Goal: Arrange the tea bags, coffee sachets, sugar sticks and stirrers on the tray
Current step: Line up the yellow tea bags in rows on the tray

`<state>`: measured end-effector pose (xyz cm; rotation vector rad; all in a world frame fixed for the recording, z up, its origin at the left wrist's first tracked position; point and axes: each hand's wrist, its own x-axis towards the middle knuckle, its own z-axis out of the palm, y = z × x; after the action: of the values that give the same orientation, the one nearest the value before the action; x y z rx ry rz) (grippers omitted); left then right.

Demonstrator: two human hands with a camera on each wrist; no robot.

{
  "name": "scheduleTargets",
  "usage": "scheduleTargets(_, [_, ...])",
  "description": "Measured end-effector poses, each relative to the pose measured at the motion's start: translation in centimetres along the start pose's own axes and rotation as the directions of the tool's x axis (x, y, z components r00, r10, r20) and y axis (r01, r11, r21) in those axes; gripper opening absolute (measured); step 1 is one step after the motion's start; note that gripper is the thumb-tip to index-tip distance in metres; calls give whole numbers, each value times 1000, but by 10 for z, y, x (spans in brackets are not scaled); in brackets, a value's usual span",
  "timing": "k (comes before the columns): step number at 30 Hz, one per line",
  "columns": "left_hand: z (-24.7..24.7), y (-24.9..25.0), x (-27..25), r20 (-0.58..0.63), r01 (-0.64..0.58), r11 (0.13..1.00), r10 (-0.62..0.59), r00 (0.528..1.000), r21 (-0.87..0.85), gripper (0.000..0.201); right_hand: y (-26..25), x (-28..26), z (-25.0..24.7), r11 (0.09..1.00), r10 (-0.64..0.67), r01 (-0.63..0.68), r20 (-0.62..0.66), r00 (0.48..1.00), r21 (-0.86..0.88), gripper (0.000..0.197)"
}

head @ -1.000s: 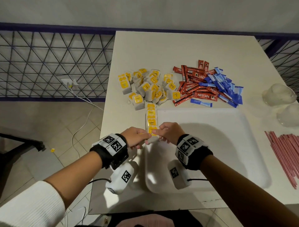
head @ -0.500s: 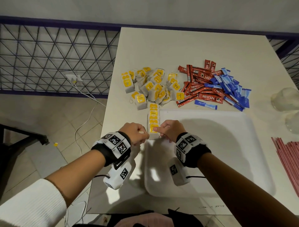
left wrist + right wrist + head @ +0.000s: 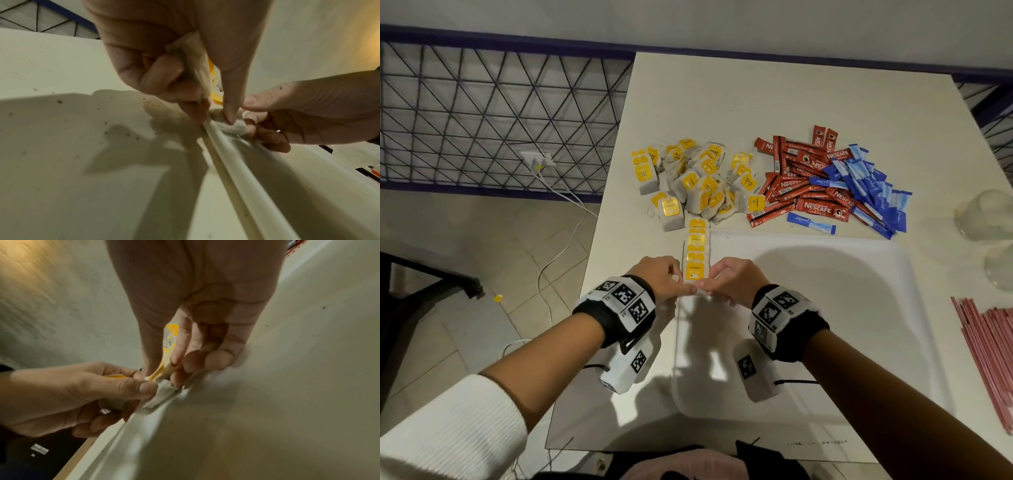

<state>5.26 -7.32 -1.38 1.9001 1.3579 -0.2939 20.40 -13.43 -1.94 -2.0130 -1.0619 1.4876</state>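
Observation:
A short row of yellow-tagged tea bags (image 3: 697, 246) lies along the left rim of the white tray (image 3: 825, 308). My left hand (image 3: 686, 288) and right hand (image 3: 706, 287) meet at the row's near end, and both pinch the nearest tea bag (image 3: 695, 270). In the left wrist view my left hand's fingers (image 3: 164, 73) also curl round a spare tea bag (image 3: 197, 65), and its thumb presses the pinched tea bag (image 3: 234, 128) at the tray rim (image 3: 236, 162). The right wrist view shows my right hand's fingers (image 3: 180, 353) on that tea bag (image 3: 162, 391).
Beyond the tray lie a loose pile of tea bags (image 3: 695, 181), red coffee sachets (image 3: 801, 185) and blue sugar sticks (image 3: 869, 188). Pink stirrers (image 3: 993, 349) lie at the right edge. Clear cups (image 3: 986, 212) stand far right. The table edge runs just left of the tray.
Both hands stay at the near end of the row, pinching the same tea bag. The piles have not moved; only the head view has shifted a little.

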Motion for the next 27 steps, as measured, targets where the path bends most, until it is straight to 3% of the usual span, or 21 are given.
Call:
scheduleTargets(9, [-2,1,-2,1,7,1000,-7,1000,-24,30,-1,-2,-2,1000,-14,14,-10,1000,-6,20])
scheduleTargets(14, [-7,6,-12,11,59,957,-59,998,-285,43,-1,-6,-3,1000,4,-4,-19,1000,14,25])
scheduleTargets(19, [-17,7,-22,209,210,799,-107,972,-564,54,-3,-15,-7,996,-50,57,-98,994,64,30])
scheduleTargets(23, [-22,6,-26,275,224,739,-55,960,-635,51,-12,-26,-8,989,-119,126,-95,988,72,23])
scheduleTargets(27, [-27,9,-32,310,226,604,36,950,-764,47,-26,-37,-1,971,-186,185,-8,982,150,14])
